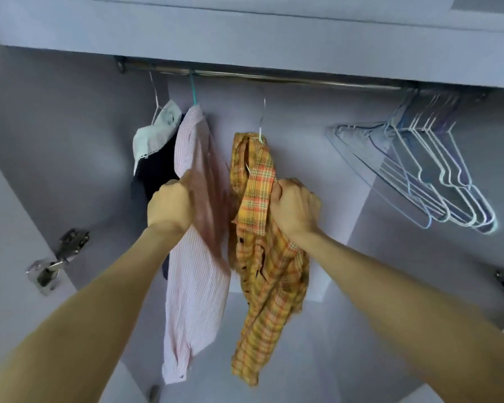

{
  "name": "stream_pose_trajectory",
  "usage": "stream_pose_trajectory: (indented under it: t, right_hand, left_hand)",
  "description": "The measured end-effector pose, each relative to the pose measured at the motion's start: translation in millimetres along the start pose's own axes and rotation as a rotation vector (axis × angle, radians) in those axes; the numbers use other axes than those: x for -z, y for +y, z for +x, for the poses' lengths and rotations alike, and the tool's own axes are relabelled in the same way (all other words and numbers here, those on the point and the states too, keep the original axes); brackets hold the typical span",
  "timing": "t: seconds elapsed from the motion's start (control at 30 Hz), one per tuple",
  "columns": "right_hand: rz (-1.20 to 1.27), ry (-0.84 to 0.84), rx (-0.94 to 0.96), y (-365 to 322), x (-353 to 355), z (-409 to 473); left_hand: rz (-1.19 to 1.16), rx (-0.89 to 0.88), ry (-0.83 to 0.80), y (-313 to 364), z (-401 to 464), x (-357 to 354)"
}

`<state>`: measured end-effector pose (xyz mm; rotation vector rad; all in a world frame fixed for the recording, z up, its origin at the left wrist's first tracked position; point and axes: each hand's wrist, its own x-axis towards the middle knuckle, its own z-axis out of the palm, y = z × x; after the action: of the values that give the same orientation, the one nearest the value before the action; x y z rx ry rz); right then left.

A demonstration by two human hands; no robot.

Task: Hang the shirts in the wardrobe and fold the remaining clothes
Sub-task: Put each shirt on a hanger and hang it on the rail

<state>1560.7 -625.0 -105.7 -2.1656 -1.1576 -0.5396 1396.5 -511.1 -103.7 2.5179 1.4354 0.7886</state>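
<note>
No writing, brand or label could be read on any garment or fitting. The yellow and orange plaid shirt (262, 257) was seen near the middle of the wardrobe, carried on a white wire hanger (262, 123) whose hook was raised toward the metal rail (274, 78); whether the hook sat on the rail could not be told. The cloth was bunched and crumpled, with dark buttons down the front and one sleeve trailing low. Its collar band was clenched in the grip of the right hand (294, 206), the fingers curled round the fabric. Just to the left, a pink and white striped shirt (195, 257) was hung from a green hanger (193, 91), and its upper part was gathered in the clenched grip of the left hand (169, 205); the cloth there was blurred. Further left, a dark garment with a pale collar (154, 146) was hung on a white hanger. To the far right, a bunch of bare white and pale blue wire hangers (437, 175) was hung from the rail. Metal door hinges (56, 257) were seen on the left wall of the pale grey wardrobe (70, 126).
</note>
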Motion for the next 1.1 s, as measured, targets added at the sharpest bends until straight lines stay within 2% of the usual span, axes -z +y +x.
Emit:
stream_pose_trajectory:
  t: [0.13,0.23,0.37,0.47,0.57,0.67,0.77,0.9,0.97,1.1]
  right_hand:
    - [0.032,0.087,-0.007,-30,-16,31]
    - [-0.005,0.076,0.000,-48,-25,55]
    - [-0.021,-0.026,-0.078,-74,-37,80]
    - [-0.033,-0.121,-0.134,-85,-43,86]
    - [0.060,-0.176,-0.177,-88,-43,82]
    - [0.176,-0.277,-0.195,-86,-38,67]
    - [0.276,-0.349,-0.135,-74,-26,28]
    - [0.336,-0.257,0.065,-59,-8,-45]
    - [0.404,-0.252,0.094,-57,1,-72]
    - [0.558,-0.475,0.084,-64,15,-121]
  left_hand:
    - [-0.096,-0.031,0.048,-9,3,-3]
    - [-0.207,-0.037,0.047,-13,1,-2]
    - [-0.347,0.073,0.008,-20,8,-3]
    - [-0.403,0.080,-0.015,-24,10,-3]
    - [-0.426,0.055,-0.036,-27,8,2]
    - [-0.388,0.016,-0.063,-27,-1,6]
    - [-0.363,-0.007,-0.059,-26,-23,9]
    - [-0.340,-0.003,-0.037,-32,-75,12]
    - [-0.324,0.014,-0.016,-35,-105,14]
    - [-0.298,0.162,0.033,-44,-177,26]
